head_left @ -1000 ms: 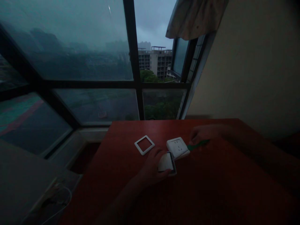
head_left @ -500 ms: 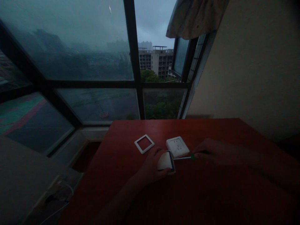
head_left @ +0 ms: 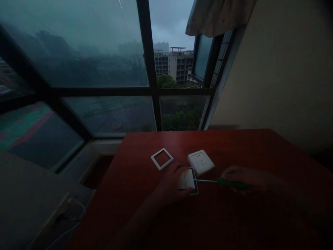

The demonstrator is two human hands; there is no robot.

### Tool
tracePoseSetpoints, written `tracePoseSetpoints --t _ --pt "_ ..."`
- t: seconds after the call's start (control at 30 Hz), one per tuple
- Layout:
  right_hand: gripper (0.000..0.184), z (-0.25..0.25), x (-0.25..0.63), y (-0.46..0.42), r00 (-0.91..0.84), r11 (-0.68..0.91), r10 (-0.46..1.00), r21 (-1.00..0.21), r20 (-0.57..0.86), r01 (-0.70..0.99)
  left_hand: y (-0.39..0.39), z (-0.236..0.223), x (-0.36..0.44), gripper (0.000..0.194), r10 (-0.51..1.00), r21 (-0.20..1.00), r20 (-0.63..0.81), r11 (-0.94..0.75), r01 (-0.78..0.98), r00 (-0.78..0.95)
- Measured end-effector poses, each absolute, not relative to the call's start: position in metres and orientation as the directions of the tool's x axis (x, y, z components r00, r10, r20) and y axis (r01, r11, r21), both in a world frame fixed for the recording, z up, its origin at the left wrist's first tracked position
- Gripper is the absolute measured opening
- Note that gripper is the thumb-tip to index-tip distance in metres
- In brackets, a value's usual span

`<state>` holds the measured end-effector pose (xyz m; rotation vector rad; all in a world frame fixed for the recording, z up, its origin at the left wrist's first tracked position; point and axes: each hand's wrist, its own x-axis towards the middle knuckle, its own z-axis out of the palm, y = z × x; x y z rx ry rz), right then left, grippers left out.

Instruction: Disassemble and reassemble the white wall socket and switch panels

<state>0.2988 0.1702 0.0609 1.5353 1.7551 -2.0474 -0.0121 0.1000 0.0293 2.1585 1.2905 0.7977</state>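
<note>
My left hand (head_left: 173, 182) is closed around a white wall switch (head_left: 189, 180) on the table, with fingers over its far side and the thumb along its near edge. In my right hand (head_left: 241, 177) is a screwdriver (head_left: 232, 183) with a green handle. Its metal shaft points left, and the tip reaches the right side of the switch; whether it sits in a gap there I cannot tell. A white wall socket (head_left: 201, 162) lies just behind the switch. Farther left lies a square white frame (head_left: 162, 159).
The red-brown table (head_left: 140, 149) stands against large windows with dark frames (head_left: 104, 92). A curtain (head_left: 221, 17) hangs at the upper right beside a wall (head_left: 281, 76). A white cable (head_left: 63, 236) runs low at the left.
My right hand has come nearer and swung the screwdriver from beside the socket to the switch's right side. My left hand keeps its grip on the switch.
</note>
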Motion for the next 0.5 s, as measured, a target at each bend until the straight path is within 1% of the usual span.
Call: tracePoseSetpoints --t 0.13,0.23,0.37,0.43,0.5 --pt "0.048 0.065 0.298 0.152 -0.420 -0.316 0.636 -0.715 -0.648 0.624 0.100 0.031 -0.010 0.065 0.899 0.679 0.253 -0.429 0.596 0.359" --pt "0.053 0.070 0.294 0.139 -0.397 -0.264 0.686 -0.718 -0.609 0.644 0.100 0.030 -0.007 0.065 0.902 0.673 0.298 -0.431 0.601 0.313" --pt "0.054 0.072 0.293 0.129 -0.431 -0.190 0.705 -0.735 -0.564 0.651 0.106 0.029 -0.011 0.064 0.912 0.647 0.349 -0.401 0.649 0.217" --pt "0.054 0.070 0.295 0.128 -0.468 -0.143 0.693 -0.742 -0.548 0.655 0.112 0.027 -0.021 0.059 0.920 0.623 0.369 -0.352 0.698 0.134" --pt "0.054 0.068 0.297 0.127 -0.495 -0.099 0.686 -0.742 -0.533 0.662 0.120 0.024 -0.036 0.053 0.920 0.576 0.388 -0.285 0.766 0.051"
